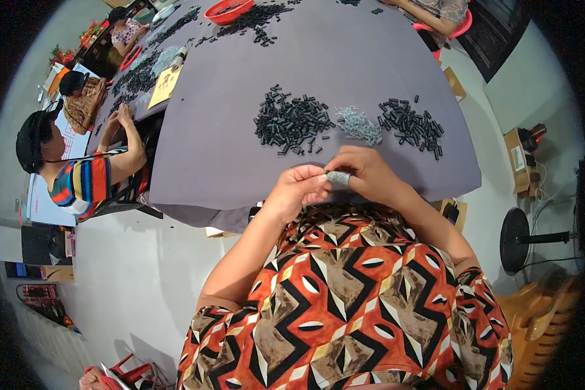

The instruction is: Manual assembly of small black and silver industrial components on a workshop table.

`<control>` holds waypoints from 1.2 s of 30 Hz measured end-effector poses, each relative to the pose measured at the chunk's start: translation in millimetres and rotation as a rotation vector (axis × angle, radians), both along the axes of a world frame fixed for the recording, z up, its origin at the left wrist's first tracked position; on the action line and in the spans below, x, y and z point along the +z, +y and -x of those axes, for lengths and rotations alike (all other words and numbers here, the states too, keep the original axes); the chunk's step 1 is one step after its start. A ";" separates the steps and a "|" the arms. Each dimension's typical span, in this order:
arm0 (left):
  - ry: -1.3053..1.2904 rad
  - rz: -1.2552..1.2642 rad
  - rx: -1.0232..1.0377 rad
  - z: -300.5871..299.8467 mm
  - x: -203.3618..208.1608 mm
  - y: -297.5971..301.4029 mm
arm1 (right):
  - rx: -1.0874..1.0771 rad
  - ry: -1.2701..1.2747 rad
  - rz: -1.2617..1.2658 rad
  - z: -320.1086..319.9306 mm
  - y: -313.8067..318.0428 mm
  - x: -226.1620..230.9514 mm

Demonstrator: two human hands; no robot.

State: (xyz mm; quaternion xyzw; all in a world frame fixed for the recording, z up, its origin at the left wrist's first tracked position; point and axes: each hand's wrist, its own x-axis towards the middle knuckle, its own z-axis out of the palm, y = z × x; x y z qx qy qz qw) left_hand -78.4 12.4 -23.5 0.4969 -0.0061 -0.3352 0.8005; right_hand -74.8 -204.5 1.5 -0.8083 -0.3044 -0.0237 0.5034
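- Black tubes (292, 122), 12 o'clock from left hand (298, 187): probably light, stiff; grip mid-length.
- Left hand: fingertips pinched, contents unclear.
- Clear pieces (360, 127), 12 o'clock from right hand (365, 171): likely slippery.
- Right hand: curled, hold unclear.
- 2nd black pile (409, 125): its 2 o'clock.

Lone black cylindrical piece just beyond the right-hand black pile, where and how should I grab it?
Pinch the lone black cylindrical piece across its width at mid-length, probably from above: it looks short and slim, and a gap separates it from the right-hand black pile.
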 end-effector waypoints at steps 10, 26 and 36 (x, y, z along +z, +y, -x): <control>-0.034 0.076 0.214 -4.0 -3.7 8.1 | -0.200 -0.260 0.492 -70.4 22.1 -9.8; -0.110 -0.007 0.122 -3.7 -3.3 -4.7 | -0.021 0.415 -0.307 -27.7 -5.8 -8.3; -0.010 -0.103 0.171 -15.5 -1.8 -19.7 | -0.373 0.150 -0.197 -27.7 -8.6 -8.5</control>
